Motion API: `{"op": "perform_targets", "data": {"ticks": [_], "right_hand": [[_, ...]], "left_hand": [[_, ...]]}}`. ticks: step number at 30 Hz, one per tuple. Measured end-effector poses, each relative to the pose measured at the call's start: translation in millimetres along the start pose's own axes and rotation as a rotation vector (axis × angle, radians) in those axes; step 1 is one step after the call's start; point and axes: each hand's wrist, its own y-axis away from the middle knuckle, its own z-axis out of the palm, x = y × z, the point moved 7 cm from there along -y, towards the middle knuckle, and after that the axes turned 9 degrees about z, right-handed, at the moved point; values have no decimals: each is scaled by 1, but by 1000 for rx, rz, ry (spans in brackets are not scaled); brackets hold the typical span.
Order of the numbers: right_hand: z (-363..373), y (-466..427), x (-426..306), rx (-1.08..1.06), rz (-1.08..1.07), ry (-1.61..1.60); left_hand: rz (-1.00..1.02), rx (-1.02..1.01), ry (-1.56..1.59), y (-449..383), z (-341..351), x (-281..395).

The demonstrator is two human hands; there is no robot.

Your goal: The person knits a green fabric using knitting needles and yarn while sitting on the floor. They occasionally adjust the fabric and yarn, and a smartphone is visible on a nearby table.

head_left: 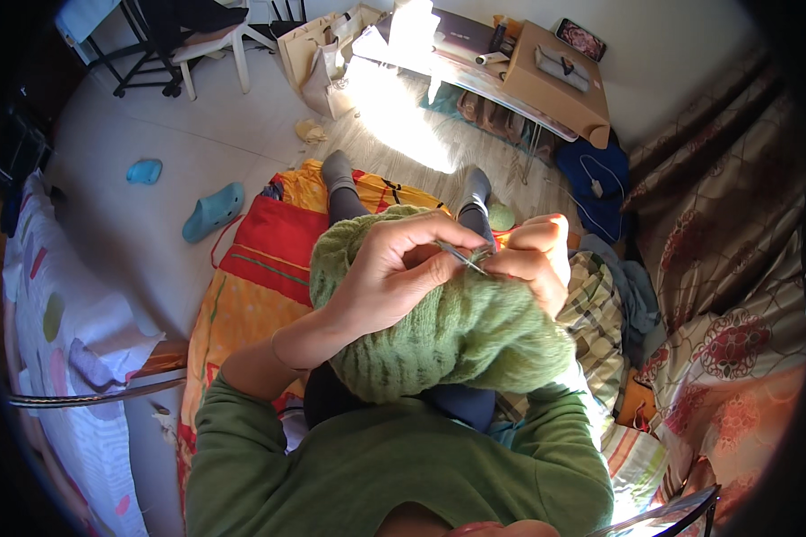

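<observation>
A bulky piece of green ribbed knitting (436,342) lies bunched over my lap. My left hand (403,268) pinches a thin metal knitting needle (462,257) between thumb and forefinger, at the knitting's upper edge. Close beside its tip, my right hand (534,258) has its fingers curled around the edge of the knitting; whether a second needle is inside that hand cannot be told. Some stitches between the hands are partly hidden by the fingers. Beyond my right hand, a ball of green yarn (502,217) rests near my foot.
A red and orange patterned cloth (262,268) lies under my legs. Blue clogs (213,211) are on the floor at left. Ahead stands a low table (470,80) bearing a cardboard box (557,87) and a phone (581,40). Patterned curtains (705,268) hang at right.
</observation>
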Motion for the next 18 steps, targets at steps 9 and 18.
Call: {"op": "perform_targets", "data": {"ticks": [9, 18], "right_hand": [[-28, 10, 28, -155, -203, 150], [-13, 5, 0, 26, -88, 227]], "left_hand": [[-145, 182, 170, 4, -6, -8], [-100, 234, 164, 6, -8, -3]]}}
